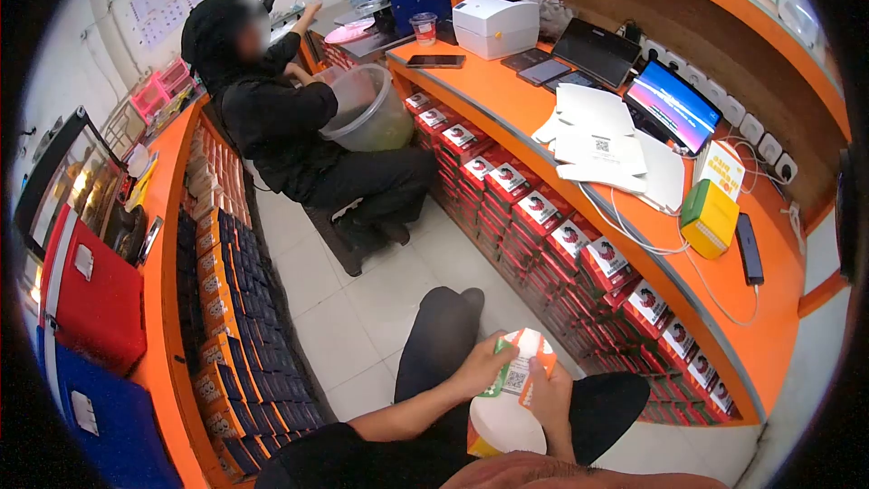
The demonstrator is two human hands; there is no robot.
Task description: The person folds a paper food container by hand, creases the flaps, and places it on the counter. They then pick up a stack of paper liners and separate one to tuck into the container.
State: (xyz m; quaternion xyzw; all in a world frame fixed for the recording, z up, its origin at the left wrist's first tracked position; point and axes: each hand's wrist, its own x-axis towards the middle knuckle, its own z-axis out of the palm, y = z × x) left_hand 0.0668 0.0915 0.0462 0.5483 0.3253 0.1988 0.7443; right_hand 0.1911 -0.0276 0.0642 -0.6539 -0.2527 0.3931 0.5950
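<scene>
A white, orange and green paper box (507, 424) with a printed QR code is held over my lap. My left hand (480, 368) grips its left side, the thumb on the green part near the top. On the right side, my right hand (550, 403) holds the same box with its thumb beside the QR code. The lower part of the box shows a white rounded face and a yellow and orange edge.
A seated person (281, 109) reaches over a clear tub (371, 113). The orange counter (507, 95) bears a printer (496, 25), stacked white sheets (602, 147), a lit screen (674, 104), phones and a yellow-green box (709, 220). Stacked red boxes (539, 208) and dark boxes (237, 344) line the shelves.
</scene>
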